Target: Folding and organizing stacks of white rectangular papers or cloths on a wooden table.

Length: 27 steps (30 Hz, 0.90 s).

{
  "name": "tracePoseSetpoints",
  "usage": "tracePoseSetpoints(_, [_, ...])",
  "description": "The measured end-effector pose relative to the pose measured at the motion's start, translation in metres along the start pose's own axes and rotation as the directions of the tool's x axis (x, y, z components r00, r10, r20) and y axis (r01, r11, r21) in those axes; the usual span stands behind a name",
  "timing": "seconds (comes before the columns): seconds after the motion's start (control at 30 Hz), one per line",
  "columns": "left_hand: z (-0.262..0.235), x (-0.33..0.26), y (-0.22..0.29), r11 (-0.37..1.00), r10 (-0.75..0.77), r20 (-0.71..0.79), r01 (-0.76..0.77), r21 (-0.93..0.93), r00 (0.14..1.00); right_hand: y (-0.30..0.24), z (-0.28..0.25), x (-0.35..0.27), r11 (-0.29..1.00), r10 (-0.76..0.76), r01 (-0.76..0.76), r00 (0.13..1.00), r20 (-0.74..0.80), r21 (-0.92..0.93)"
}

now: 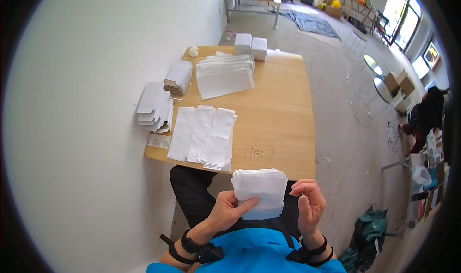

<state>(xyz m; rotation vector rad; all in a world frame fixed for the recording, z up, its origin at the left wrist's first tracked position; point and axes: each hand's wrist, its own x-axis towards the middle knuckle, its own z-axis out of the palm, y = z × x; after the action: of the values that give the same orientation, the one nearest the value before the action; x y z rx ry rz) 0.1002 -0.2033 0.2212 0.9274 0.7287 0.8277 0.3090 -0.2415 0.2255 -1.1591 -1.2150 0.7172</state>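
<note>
The person sits at the near edge of a wooden table [278, 109], and everything else is easiest placed from it. Just off that near edge, above the lap, the left hand [229, 210] grips a thick stack of white paper sheets [260, 189], thumb laid across the front face and fingers curled behind. The right hand [309, 206] sits just beside the stack's right edge, fingers bent inward with the tips pinched loosely together; I cannot tell whether they nip a single sheet or only brush the stack. On the table's near left part lie three overlapping rows of flat white paper bags [204, 136], reaching almost to the edge. Farther along the table sits a bigger pile of white bags [224, 75], and beyond it, at the far end, two small white boxes [251, 45] stand side by side. Along the table's left rim, against the white wall, flat folded cartons [156, 107] fan out partly over the edge, with a neater bundle of them [178, 76] just past that.
</note>
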Motion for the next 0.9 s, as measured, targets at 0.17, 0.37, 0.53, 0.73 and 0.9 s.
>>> tracePoseSetpoints(0.17, [0.003, -0.02, 0.018, 0.989, 0.145, 0.01, -0.145, 0.024, 0.989, -0.027, 0.018, 0.011, 0.997, 0.05, -0.054, 0.997, 0.061, 0.058])
tracePoseSetpoints(0.37, [0.002, -0.031, 0.039, 0.961, 0.244, 0.003, -0.242, 0.13, 0.97, -0.047, 0.032, 0.013, 0.999, -0.009, 0.012, 0.997, 0.074, -0.031])
tracePoseSetpoints(0.53, [-0.001, -0.033, 0.05, 0.958, 0.261, -0.02, -0.256, 0.129, 0.965, -0.064, 0.04, 0.016, 0.994, -0.109, 0.11, 0.992, 0.058, -0.017])
tracePoseSetpoints(0.73, [-0.029, -0.032, 0.035, 0.934, 0.329, 0.003, -0.325, -0.145, 0.944, -0.064, 0.045, 0.021, 0.966, -0.247, 0.255, 0.959, 0.137, -0.047])
tracePoseSetpoints(0.9, [-0.04, -0.025, 0.032, 0.923, 0.369, -0.098, -0.377, -0.074, 0.924, -0.064, 0.05, 0.038, 0.875, -0.451, 0.484, 0.82, 0.353, -0.005])
